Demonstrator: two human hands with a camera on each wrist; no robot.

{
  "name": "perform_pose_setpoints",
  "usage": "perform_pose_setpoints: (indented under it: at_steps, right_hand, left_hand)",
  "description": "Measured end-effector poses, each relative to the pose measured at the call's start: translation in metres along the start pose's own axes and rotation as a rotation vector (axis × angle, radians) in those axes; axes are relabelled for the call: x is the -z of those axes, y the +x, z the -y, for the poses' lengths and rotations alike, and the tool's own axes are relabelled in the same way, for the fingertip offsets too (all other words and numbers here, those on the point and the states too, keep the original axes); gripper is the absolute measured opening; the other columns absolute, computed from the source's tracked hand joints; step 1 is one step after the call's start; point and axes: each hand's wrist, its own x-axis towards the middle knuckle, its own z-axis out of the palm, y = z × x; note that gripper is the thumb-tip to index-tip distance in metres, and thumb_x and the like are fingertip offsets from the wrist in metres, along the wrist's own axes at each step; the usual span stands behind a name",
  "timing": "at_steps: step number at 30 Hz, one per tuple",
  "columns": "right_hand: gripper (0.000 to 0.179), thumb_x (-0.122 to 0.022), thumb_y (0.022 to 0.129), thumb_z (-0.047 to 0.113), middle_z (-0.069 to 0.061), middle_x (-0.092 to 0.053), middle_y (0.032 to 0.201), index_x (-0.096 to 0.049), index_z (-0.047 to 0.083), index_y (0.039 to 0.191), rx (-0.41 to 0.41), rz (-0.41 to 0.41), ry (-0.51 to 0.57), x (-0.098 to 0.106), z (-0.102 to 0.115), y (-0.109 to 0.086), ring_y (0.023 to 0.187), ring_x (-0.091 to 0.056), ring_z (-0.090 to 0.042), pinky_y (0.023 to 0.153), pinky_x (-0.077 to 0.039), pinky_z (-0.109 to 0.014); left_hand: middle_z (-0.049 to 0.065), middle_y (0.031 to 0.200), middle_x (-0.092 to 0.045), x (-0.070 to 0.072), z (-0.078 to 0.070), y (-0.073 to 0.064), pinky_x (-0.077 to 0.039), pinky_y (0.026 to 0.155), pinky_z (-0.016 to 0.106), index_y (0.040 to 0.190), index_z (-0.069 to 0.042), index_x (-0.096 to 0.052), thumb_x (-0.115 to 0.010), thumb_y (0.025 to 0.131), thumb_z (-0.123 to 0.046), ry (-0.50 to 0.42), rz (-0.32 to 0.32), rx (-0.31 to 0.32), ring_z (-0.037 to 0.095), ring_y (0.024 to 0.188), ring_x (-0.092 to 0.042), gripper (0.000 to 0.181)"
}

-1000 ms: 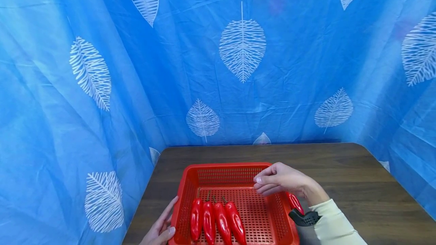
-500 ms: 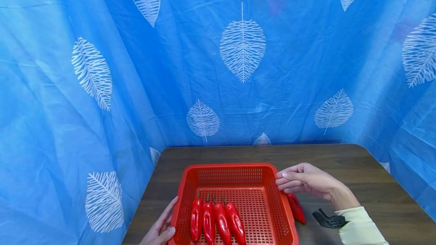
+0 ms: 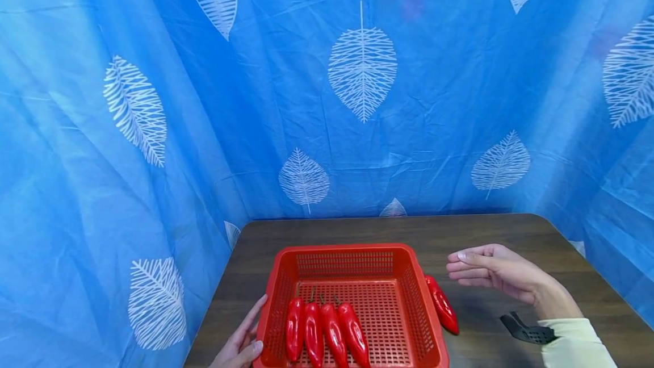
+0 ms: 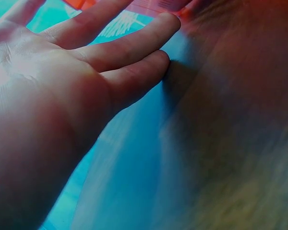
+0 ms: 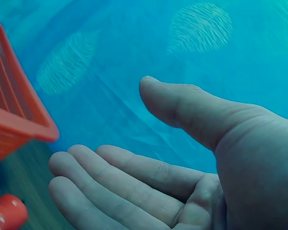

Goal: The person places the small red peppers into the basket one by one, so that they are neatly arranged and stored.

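Note:
A red plastic basket [image 3: 339, 248] with slotted walls stands at the near middle of the table in the head view. Several glossy red chili peppers [image 3: 352, 337] lie side by side in its left part, stems pointing away. One more red chili pepper [image 3: 442, 305] rests on the table against the basket's right outer side. My left hand [image 3: 242, 338] is at the basket's left wall, fingers extended along it; the left wrist view shows this hand [image 4: 77, 72] with straight, spread fingers. To the right of the loose pepper, my right hand [image 3: 503, 272] hovers, holding nothing, its thumb apart in the right wrist view.
The dark wooden table [image 3: 577, 294] has rounded far corners. Blue curtains [image 3: 434, 101] with white leaf prints hang behind it and on both sides. A black wrist mount [image 3: 528, 331] sits at the right sleeve's cuff.
My right hand has moved right from over the basket's right edge and out past the loose pepper, which now shows fully. The left hand and basket have stayed in place.

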Motion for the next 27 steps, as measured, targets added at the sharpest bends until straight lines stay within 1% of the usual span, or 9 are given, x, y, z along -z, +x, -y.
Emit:
perform_pose_setpoints:
  at_steps: [3, 7, 9, 12, 14, 16, 21, 25, 27]
  right_hand:
    - [0.04, -0.037, 0.12, 0.01, -0.01, -0.077, 0.137, -0.073, 0.011, 0.137, 0.01, -0.018, 0.012, 0.01, -0.001, -0.011, 0.127, -0.075, -0.024, 0.108, -0.06, -0.038]
    - [0.043, -0.035, 0.12, 0.012, -0.009, -0.078, 0.136, -0.075, 0.014, 0.134, 0.004, -0.049, 0.02, 0.022, -0.003, -0.024, 0.127, -0.075, -0.023, 0.108, -0.061, -0.037]
    - [0.043, -0.034, 0.121, 0.013, -0.008, -0.078, 0.136, -0.075, 0.015, 0.133, -0.012, -0.069, 0.017, 0.027, -0.005, -0.03, 0.127, -0.075, -0.022, 0.108, -0.061, -0.036]
    - [0.043, -0.034, 0.121, 0.014, -0.007, -0.078, 0.135, -0.075, 0.017, 0.132, -0.043, -0.098, 0.025, 0.032, -0.007, -0.037, 0.126, -0.076, -0.02, 0.108, -0.061, -0.036]
    - [0.043, -0.034, 0.121, 0.015, -0.006, -0.079, 0.134, -0.075, 0.017, 0.132, -0.05, -0.105, 0.038, 0.035, -0.008, -0.04, 0.126, -0.076, -0.019, 0.107, -0.061, -0.035]
    - [0.045, -0.032, 0.121, 0.014, -0.006, -0.079, 0.134, -0.076, 0.017, 0.132, -0.045, -0.095, 0.053, 0.037, -0.01, -0.043, 0.126, -0.075, -0.019, 0.108, -0.061, -0.035]
    - [0.048, -0.03, 0.121, 0.012, -0.006, -0.078, 0.135, -0.076, 0.019, 0.132, -0.025, -0.068, 0.07, 0.042, -0.016, -0.047, 0.128, -0.075, -0.017, 0.11, -0.06, -0.035]
    - [0.046, -0.032, 0.121, 0.014, -0.005, -0.079, 0.133, -0.077, 0.02, 0.13, -0.041, -0.09, 0.06, 0.045, -0.02, -0.047, 0.125, -0.076, -0.016, 0.108, -0.061, -0.035]
    - [0.044, -0.034, 0.121, 0.015, -0.004, -0.08, 0.132, -0.077, 0.02, 0.128, -0.057, -0.112, 0.044, 0.045, -0.022, -0.046, 0.124, -0.076, -0.016, 0.108, -0.061, -0.034]
  left_hand:
    - [-0.003, 0.168, -0.049, -0.001, -0.001, 0.001, -0.05, 0.12, 0.054, 0.156, -0.068, -0.04, -0.037, 0.118, -0.016, -0.004, 0.013, -0.003, 0.026, 0.148, -0.059, 0.064]
    - [-0.001, 0.169, -0.048, -0.003, -0.001, 0.001, -0.049, 0.12, 0.055, 0.156, -0.067, -0.04, -0.037, 0.119, -0.017, -0.015, 0.014, -0.001, 0.027, 0.149, -0.058, 0.063]
    - [-0.001, 0.17, -0.048, -0.003, -0.001, 0.0, -0.049, 0.12, 0.056, 0.159, -0.065, -0.036, -0.037, 0.119, -0.017, -0.017, 0.009, 0.0, 0.028, 0.15, -0.058, 0.062]
    - [0.0, 0.17, -0.047, -0.004, -0.001, 0.0, -0.049, 0.12, 0.057, 0.166, -0.058, -0.027, -0.037, 0.119, -0.016, -0.013, -0.002, -0.004, 0.028, 0.15, -0.057, 0.064]
    - [-0.001, 0.17, -0.047, -0.005, -0.001, -0.001, -0.049, 0.12, 0.057, 0.167, -0.057, -0.024, -0.038, 0.118, -0.016, -0.009, -0.007, -0.004, 0.028, 0.15, -0.057, 0.065]
    - [-0.002, 0.17, -0.048, -0.005, -0.002, -0.001, -0.049, 0.119, 0.057, 0.165, -0.059, -0.027, -0.039, 0.118, -0.015, -0.005, -0.012, -0.003, 0.028, 0.15, -0.058, 0.066]
    - [-0.002, 0.169, -0.049, -0.006, -0.003, -0.001, -0.049, 0.119, 0.058, 0.154, -0.067, -0.039, -0.039, 0.118, -0.014, -0.005, -0.016, 0.007, 0.029, 0.149, -0.058, 0.064]
    - [-0.001, 0.169, -0.049, -0.006, -0.003, -0.001, -0.05, 0.118, 0.058, 0.153, -0.067, -0.04, -0.04, 0.118, -0.015, -0.003, -0.024, 0.014, 0.029, 0.149, -0.059, 0.063]
    - [0.0, 0.169, -0.05, -0.006, -0.003, -0.002, -0.05, 0.118, 0.058, 0.156, -0.066, -0.038, -0.04, 0.118, -0.016, -0.001, -0.026, 0.013, 0.029, 0.148, -0.059, 0.063]
